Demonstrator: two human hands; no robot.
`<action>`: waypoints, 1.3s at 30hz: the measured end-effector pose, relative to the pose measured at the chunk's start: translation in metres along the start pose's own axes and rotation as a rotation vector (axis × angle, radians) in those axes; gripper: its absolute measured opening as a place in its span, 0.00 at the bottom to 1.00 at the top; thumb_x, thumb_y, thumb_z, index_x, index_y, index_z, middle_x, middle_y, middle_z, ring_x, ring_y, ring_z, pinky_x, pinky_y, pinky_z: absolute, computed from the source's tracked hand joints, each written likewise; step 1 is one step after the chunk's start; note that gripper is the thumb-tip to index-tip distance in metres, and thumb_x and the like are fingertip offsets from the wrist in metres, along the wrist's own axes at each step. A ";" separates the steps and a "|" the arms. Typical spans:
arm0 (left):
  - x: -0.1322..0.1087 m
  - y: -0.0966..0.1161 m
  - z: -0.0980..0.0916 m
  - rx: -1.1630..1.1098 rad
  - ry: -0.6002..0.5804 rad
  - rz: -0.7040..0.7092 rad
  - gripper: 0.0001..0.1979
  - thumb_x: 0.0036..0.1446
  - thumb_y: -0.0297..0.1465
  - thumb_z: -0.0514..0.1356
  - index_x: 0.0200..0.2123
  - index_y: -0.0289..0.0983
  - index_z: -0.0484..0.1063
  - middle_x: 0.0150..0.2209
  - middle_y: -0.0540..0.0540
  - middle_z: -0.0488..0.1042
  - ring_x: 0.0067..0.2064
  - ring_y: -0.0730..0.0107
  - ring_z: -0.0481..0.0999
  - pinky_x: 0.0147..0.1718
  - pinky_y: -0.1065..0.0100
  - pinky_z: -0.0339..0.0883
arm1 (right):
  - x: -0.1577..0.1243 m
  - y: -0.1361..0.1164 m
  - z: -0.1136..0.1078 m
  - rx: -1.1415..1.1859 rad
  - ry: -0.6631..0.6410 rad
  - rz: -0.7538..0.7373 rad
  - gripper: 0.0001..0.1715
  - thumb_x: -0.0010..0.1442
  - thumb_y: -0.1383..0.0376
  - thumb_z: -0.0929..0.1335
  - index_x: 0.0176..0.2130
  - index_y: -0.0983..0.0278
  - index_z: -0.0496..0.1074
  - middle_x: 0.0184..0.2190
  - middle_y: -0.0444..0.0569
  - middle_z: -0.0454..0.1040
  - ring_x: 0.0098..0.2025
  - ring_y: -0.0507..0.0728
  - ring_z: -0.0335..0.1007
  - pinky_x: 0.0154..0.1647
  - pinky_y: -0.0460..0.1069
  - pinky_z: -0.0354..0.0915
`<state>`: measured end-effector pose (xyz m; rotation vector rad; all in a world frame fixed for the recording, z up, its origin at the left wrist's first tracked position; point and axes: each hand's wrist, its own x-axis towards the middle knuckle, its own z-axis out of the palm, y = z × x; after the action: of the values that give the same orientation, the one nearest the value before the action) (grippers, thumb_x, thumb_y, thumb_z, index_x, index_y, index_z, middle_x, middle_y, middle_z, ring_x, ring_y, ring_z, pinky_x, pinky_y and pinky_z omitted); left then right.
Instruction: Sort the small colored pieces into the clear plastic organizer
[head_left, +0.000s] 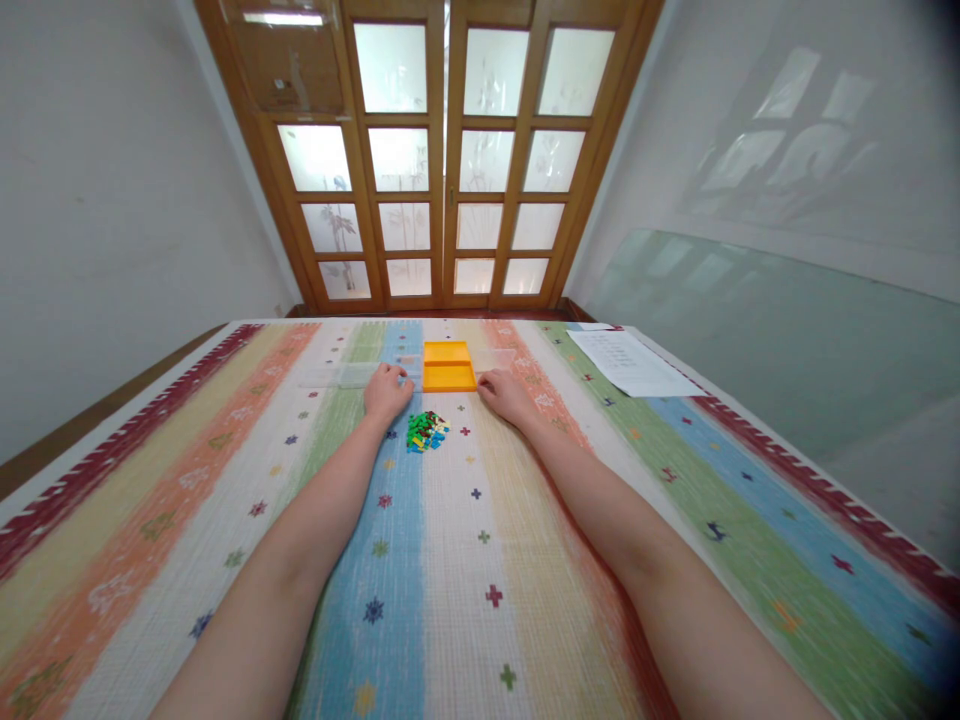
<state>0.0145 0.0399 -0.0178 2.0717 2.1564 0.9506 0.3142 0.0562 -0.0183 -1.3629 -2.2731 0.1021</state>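
Two hands (386, 392) (505, 397), one yellow tray (449, 377)

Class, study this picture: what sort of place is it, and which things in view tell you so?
Probably a room in a home: there is a striped, patterned tablecloth, wood-framed glass doors stand beyond it, and small colourful pieces lie near an orange tray.

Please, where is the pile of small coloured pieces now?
In the head view, the pile of small coloured pieces lies slightly left of centre on the striped tablecloth, on the near side of the orange tray, near the left hand.
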 end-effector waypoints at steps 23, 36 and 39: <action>-0.002 0.000 0.004 0.071 -0.093 0.139 0.18 0.59 0.48 0.61 0.43 0.44 0.81 0.46 0.42 0.75 0.51 0.52 0.70 0.53 0.56 0.64 | -0.001 -0.002 -0.001 -0.010 0.015 -0.033 0.05 0.66 0.66 0.67 0.41 0.63 0.74 0.42 0.53 0.78 0.44 0.58 0.71 0.47 0.49 0.61; -0.001 0.004 0.002 0.077 -0.093 0.129 0.18 0.60 0.48 0.61 0.43 0.43 0.80 0.46 0.42 0.75 0.52 0.51 0.70 0.53 0.56 0.64 | 0.006 0.001 0.002 0.035 -0.001 -0.044 0.04 0.65 0.67 0.67 0.40 0.63 0.74 0.39 0.50 0.79 0.41 0.57 0.71 0.44 0.49 0.60; 0.000 0.004 0.003 0.080 -0.100 0.125 0.18 0.60 0.48 0.61 0.44 0.43 0.80 0.46 0.41 0.75 0.52 0.51 0.70 0.53 0.56 0.64 | 0.009 0.006 0.005 0.035 0.007 -0.045 0.04 0.65 0.66 0.68 0.40 0.63 0.74 0.38 0.50 0.79 0.41 0.58 0.71 0.46 0.49 0.60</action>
<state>0.0189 0.0407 -0.0188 2.2615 2.0709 0.7630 0.3131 0.0674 -0.0215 -1.2918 -2.2838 0.1216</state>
